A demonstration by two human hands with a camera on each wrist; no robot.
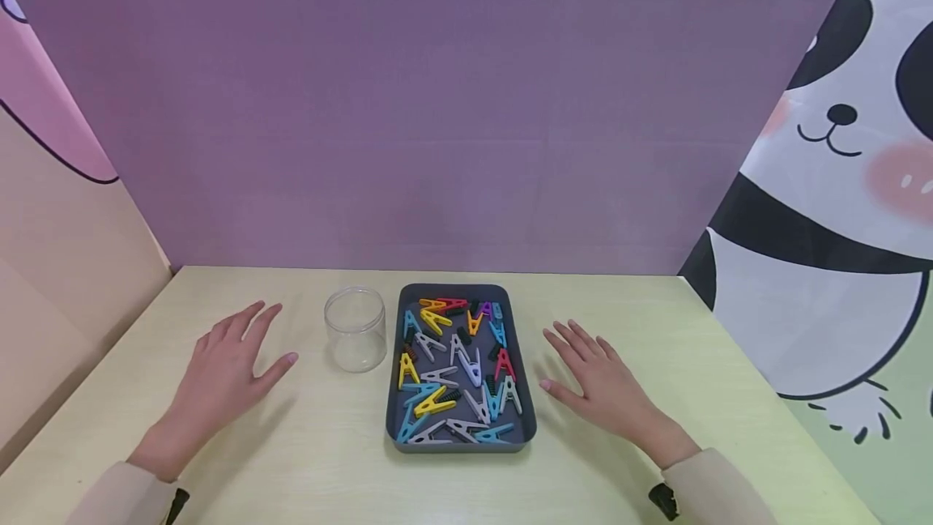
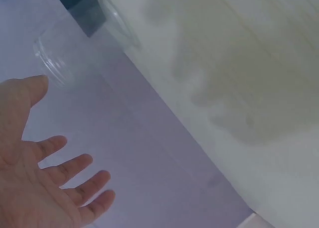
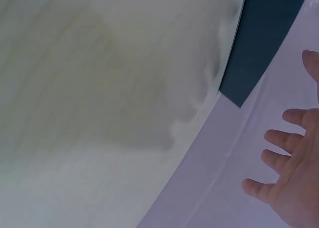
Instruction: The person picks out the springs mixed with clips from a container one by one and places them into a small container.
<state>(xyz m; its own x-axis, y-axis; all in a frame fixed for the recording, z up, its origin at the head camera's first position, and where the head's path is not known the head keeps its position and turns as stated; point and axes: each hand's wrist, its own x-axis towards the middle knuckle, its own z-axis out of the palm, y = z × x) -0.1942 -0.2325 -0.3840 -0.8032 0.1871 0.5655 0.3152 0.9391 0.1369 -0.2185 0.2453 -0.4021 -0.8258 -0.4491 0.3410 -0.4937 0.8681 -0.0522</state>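
A dark grey tray [image 1: 394, 395] lies on the table, filled with small spring clips in yellow, blue, grey, red, orange and purple, such as a yellow clip [image 1: 435, 403]. Left of the tray stands a clear round jar [image 1: 355, 339], its top uncovered. My left hand [image 1: 229, 371] hovers to the left of the jar, fingers spread and holding nothing; its palm and the jar [image 2: 79, 54] both show in the left wrist view. To the right of the tray, my right hand [image 1: 601, 383] is held with fingers extended and nothing in it. The tray's side [image 3: 259, 39] appears in the right wrist view.
The pale wooden table [image 1: 306, 468] carries the tray and jar. A purple backdrop [image 1: 437, 120] rises along its far edge. On the right hangs a panda-print cloth [image 1: 816, 209]; a beige and pink panel [image 1: 58, 209] stands on the left.
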